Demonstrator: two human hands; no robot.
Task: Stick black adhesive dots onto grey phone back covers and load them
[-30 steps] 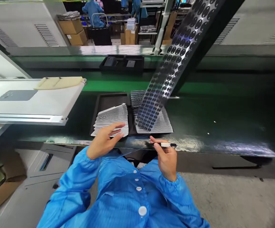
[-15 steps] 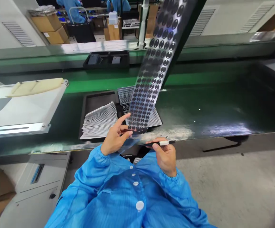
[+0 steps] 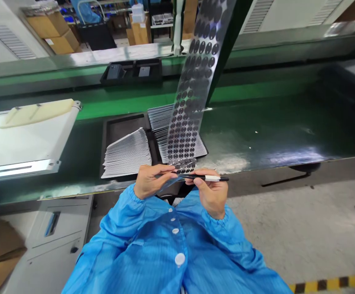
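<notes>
A long clear strip of round black stickers [image 3: 181,139] hangs in front of me, its lower end bent at my hands. My left hand [image 3: 152,179] is closed, thumb and fingers pinching the edge of this strip's lower end. In my right hand [image 3: 212,194] is a slim black-and-white pen-like tool [image 3: 211,178], held level, its dark tip pointing left against the strip's bent end. Just beyond my hands sits a black tray [image 3: 125,120] with a fanned stack of thin pale-edged plates [image 3: 128,154] on the left and another fanned stack [image 3: 160,122] partly behind the strip.
A white machine panel [image 3: 27,141] with a cream pad [image 3: 38,113] stands at the left. Farther back on the green bench [image 3: 251,134] lies a second black tray [image 3: 131,75] with small dark boxes. A dark upright post [image 3: 228,53] rises behind the strip. Cardboard boxes [image 3: 62,41] stand beyond.
My left hand's raised index finger has come down into a pinch at the strip's end. The pen-like tool has moved up and left to meet it. The view has shifted slightly.
</notes>
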